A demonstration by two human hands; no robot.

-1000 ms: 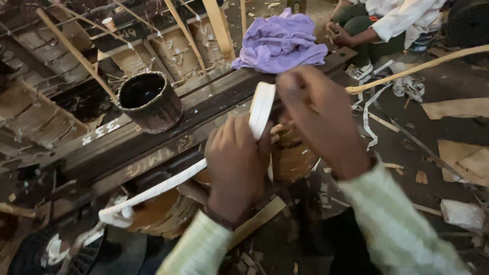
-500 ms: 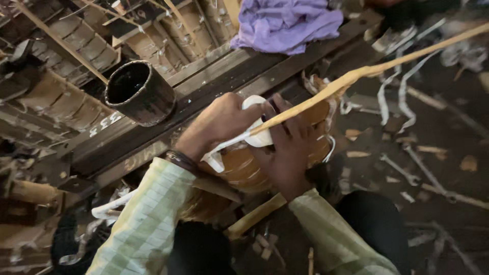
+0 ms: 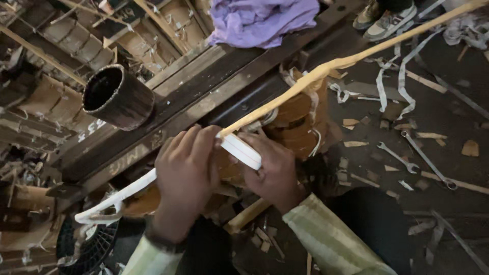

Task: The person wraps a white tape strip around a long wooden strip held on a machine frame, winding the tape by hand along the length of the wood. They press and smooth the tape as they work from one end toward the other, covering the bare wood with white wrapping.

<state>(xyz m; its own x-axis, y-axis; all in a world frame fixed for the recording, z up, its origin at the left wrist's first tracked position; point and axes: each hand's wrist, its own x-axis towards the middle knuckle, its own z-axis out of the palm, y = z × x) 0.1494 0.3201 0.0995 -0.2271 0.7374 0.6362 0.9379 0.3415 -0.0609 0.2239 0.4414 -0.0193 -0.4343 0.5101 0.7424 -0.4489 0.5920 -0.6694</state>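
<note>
Both of my hands grip a flat white strap (image 3: 242, 150) just below the centre of the head view. My left hand (image 3: 186, 175) closes over the strap's left part, and its tail (image 3: 114, 201) trails down to the left. Fingers of my right hand (image 3: 275, 173) are curled around the strap's folded end. A long pale wooden strip (image 3: 351, 61) runs from between my hands up to the top right corner. Partly hidden under the hands sits a round brown wooden body (image 3: 300, 117) wrapped in white bands.
A dark cylindrical pot (image 3: 117, 97) stands on a heavy dark beam (image 3: 204, 97) at the left. Purple cloth (image 3: 260, 18) lies at the top. Two wrenches (image 3: 402, 158) and wood chips litter the floor on the right. Another person's shoes (image 3: 382, 20) show at the top right.
My right hand has come down from holding the strap upright. Both hands now clasp the folded strap low over the brown body, and the wooden strip lies across them.
</note>
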